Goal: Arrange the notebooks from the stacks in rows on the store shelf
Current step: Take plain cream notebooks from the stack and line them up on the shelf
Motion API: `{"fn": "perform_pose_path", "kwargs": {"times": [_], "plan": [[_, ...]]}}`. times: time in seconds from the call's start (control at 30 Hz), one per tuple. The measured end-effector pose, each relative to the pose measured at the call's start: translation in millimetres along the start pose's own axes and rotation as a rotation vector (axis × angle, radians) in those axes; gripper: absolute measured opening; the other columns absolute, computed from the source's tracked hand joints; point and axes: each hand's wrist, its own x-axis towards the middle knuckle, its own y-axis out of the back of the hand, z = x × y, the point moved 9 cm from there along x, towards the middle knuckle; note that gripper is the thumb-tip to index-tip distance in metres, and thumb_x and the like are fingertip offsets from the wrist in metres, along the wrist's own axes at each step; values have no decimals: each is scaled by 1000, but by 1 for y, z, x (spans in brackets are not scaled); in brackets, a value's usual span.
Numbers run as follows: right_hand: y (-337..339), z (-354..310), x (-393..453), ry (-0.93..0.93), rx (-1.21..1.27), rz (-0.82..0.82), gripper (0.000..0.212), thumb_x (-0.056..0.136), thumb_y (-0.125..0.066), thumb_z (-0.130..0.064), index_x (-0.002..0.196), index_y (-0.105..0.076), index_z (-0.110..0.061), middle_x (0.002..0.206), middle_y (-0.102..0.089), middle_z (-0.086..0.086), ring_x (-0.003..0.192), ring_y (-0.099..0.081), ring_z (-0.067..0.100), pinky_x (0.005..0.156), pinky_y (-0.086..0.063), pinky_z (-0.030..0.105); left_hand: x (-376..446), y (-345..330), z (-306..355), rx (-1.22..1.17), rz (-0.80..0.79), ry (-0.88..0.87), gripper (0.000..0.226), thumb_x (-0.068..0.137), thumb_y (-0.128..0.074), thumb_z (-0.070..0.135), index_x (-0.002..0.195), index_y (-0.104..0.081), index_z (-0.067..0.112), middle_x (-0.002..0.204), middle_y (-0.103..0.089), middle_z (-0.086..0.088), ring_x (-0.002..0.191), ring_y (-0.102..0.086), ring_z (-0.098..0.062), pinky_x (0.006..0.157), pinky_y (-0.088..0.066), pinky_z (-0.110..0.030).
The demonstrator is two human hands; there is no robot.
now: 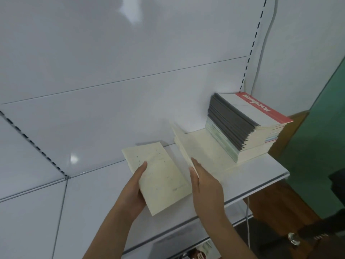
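Observation:
A tall stack of notebooks [248,128] with dark spines and a red-banded top cover stands at the right end of the white shelf [261,174], against the back panel. A cream notebook [160,174] lies tilted over the shelf's front part, with my left hand [136,187] gripping its left edge. A thin bunch of cream notebooks [182,146] stands on edge just to its right. My right hand [203,182] holds that bunch upright by its near end. Another cream notebook [207,148] lies flat between the bunch and the stack.
The white back panel [112,71] rises behind the shelf, with a slotted upright [252,45] at the right. A lower shelf edge [168,238] shows below. To the right are a green wall [326,128], brown wooden furniture [280,202] and a white cable [248,221].

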Motion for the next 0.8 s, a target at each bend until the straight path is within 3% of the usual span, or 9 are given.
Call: {"fn": "perform_pose_path", "kwargs": {"times": [0.13,0.27,0.37,0.43,0.5,0.57,0.67,0.73,0.8], "plan": [[15,-63,-19,226,62,66,47,105,-33,-44,138,-57,-20,134,-62,-5,120,-58,7,106,-43,24,-5,-14,9,-71,-32,-72,62,96,-37,59,139,-52,18,130,-66,-11,120,-63,-28,105,-42,-49],[-45,-92,-49,394,-209,-215,53,106,-25,-50,142,-52,-21,143,-55,5,137,-47,20,114,-37,43,-17,-3,15,-188,0,-111,69,91,-36,67,132,-58,16,126,-67,-14,117,-65,-32,102,-44,-50],[-67,-98,-60,410,-223,-325,60,105,-19,-56,134,-60,-24,139,-59,2,132,-51,20,115,-35,42,-31,24,12,-168,65,-106,44,96,-54,38,129,-60,9,121,-70,-17,111,-68,-34,98,-48,-50],[-67,-111,-56,439,-130,-307,60,106,-19,-51,122,-68,-23,126,-67,-3,119,-60,14,111,-35,44,-42,51,18,-104,147,-140,42,92,-61,16,132,-58,6,121,-70,-17,110,-67,-35,95,-51,-48],[-62,-119,-42,374,23,-256,51,104,-29,-47,118,-69,-19,120,-69,-5,111,-59,10,105,-42,45,-58,78,31,-42,226,-191,44,86,-66,7,130,-59,7,119,-71,-15,108,-68,-34,89,-55,-47],[-67,-127,-23,255,115,-268,52,99,-36,-51,131,-61,-19,134,-60,-7,122,-50,10,110,-38,38,-78,100,47,9,250,-230,47,80,-73,3,125,-62,9,118,-71,-14,106,-70,-33,84,-58,-46],[-102,-151,-10,67,273,-479,65,93,-47,-58,149,-39,-25,146,-42,-15,136,-38,7,111,-29,24,-113,133,68,110,249,-275,51,74,-73,7,123,-62,10,117,-71,-15,104,-70,-34,79,-59,-43],[-133,-179,-15,-72,449,-652,68,89,-56,-58,147,-37,-30,141,-50,-14,126,-50,6,102,-40,24,-137,156,79,170,268,-299,51,74,-74,9,123,-62,11,116,-71,-15,104,-70,-34,79,-59,-43],[-162,-212,-27,-155,586,-764,54,88,-61,-56,136,-50,-34,125,-62,-16,111,-61,5,93,-50,27,-161,182,87,205,293,-325,51,76,-75,9,124,-61,14,116,-71,-13,105,-70,-33,81,-59,-45]]}}
